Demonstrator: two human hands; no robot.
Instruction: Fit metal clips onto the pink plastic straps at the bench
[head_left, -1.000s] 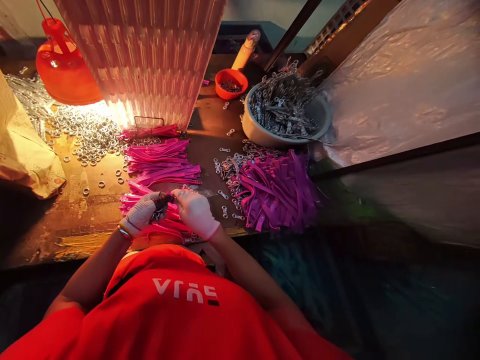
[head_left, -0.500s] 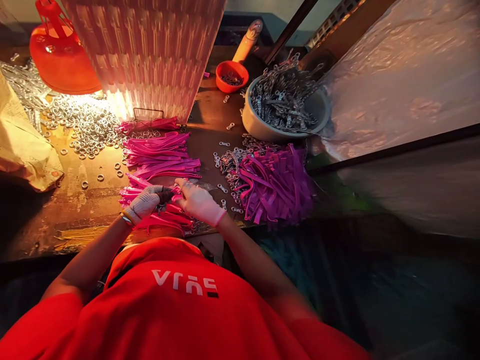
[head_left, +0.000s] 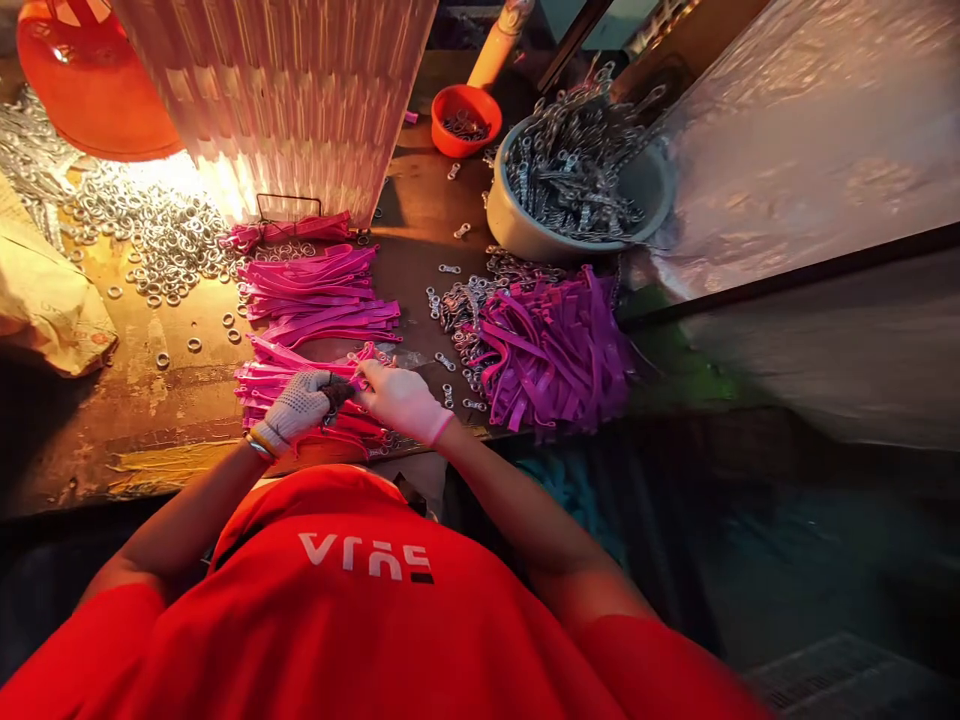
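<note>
My left hand (head_left: pixel 300 408), in a dotted white glove with dark fingertips, is closed above the near bunch of pink straps (head_left: pixel 262 385). Opposite it, my right hand (head_left: pixel 403 402) in a plain white glove is closed too, its thumb and forefinger pinched. The fingertips of both hands meet on a pink strap (head_left: pixel 363 380), most of which they hide. Further back on the bench lie more pink straps (head_left: pixel 315 285). To the right is a heap of purple straps (head_left: pixel 555 350), beside a pile of metal clasps and chains (head_left: pixel 465 305).
Loose metal rings (head_left: pixel 169 245) spread beneath an orange lamp (head_left: pixel 97 90) at left. A clear ribbed panel (head_left: pixel 300 110) stands behind the straps. An orange bowl (head_left: pixel 463 148) and a grey tub (head_left: pixel 517 225) of metal chains stand at the back. A paper bag (head_left: pixel 56 295) is far left.
The view has shifted, so the bench items sit slightly higher in the picture. Both hands stay together at the strap, with my right wrist a little lower and more turned.
</note>
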